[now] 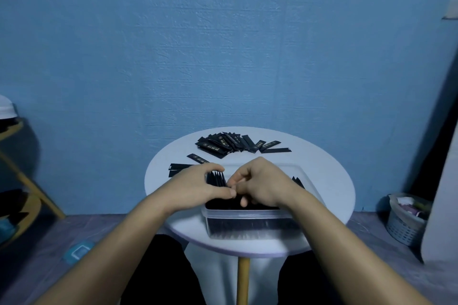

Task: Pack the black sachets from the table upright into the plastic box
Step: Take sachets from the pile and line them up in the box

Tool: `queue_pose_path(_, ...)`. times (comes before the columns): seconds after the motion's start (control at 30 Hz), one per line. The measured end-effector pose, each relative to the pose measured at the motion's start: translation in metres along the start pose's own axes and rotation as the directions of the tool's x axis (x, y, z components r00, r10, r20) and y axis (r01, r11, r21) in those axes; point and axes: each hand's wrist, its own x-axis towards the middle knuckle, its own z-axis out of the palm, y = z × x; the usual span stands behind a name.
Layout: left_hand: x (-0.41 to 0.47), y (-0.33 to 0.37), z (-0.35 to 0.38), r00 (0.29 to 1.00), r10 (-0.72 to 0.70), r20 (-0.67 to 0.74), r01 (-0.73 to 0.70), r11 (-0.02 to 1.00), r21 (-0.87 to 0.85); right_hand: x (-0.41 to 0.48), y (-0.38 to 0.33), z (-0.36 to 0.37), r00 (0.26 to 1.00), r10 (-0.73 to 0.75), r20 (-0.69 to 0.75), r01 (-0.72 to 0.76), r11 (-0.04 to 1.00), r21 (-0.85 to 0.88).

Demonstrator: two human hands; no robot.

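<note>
Two hands meet over the left end of the plastic box (pixel 247 220) on my feed. My left hand (pixel 198 186) grips a bundle of upright sachets (pixel 216 179) between thumb and fingers, their long axes standing vertical in the box. My right hand (pixel 262 181) curls its fingers against that bundle; whether it pinches one I cannot tell. The loose pile of sachets (pixel 233 145) lies flat on the worktop (pixel 329 195) beyond the box, straight ahead, about equally near either hand.

Left hand (pixel 198 187) grips upright sachets (pixel 216 179) in the plastic box (pixel 247 221); right hand (pixel 262 181) pinches them; loose sachets (pixel 230 144) lie behind.
</note>
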Motion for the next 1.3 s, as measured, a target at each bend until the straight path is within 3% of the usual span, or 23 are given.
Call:
queue_pose_path(0.23, 0.0, 0.001, -0.005, 0.999, 0.023, 0.033, -0.023, 1.0, -0.002, -0.004, 0.01, 0.002, 0.997, -0.083, -0.003, 0.082, 0.995, -0.064)
queue_pose_path(0.37, 0.003, -0.01, -0.012, 0.989, 0.12, 0.09, -0.118, 0.992, -0.033, -0.003, 0.012, 0.006, 0.993, -0.116, -0.019, 0.112, 0.985, -0.133)
queue_pose_path(0.5, 0.017, -0.032, -0.028, 0.986, 0.157, -0.06, -0.164, 0.975, -0.149, -0.004, 0.012, 0.006, 0.993, -0.117, -0.028, 0.113, 0.986, -0.119)
queue_pose_path(0.6, 0.029, -0.052, -0.04, 0.98, 0.125, -0.156, -0.146, 0.981, -0.128, -0.004, 0.012, 0.007, 0.993, -0.112, -0.032, 0.108, 0.988, -0.107)
queue_pose_path(0.73, 0.053, -0.079, -0.045, 0.983, 0.11, -0.147, -0.115, 0.993, -0.031, -0.003, 0.013, 0.006, 0.994, -0.108, -0.027, 0.106, 0.992, -0.072)
queue_pose_path(0.9, 0.091, -0.103, -0.027, 1.0, 0.01, 0.021, -0.015, 0.967, 0.255, -0.002, 0.013, 0.007, 0.993, -0.118, -0.021, 0.115, 0.99, -0.086)
queue_pose_path(1.3, 0.154, -0.099, -0.002, 0.969, -0.147, 0.2, 0.02, 0.851, 0.525, -0.002, 0.015, 0.008, 0.989, -0.148, -0.024, 0.143, 0.98, -0.14)
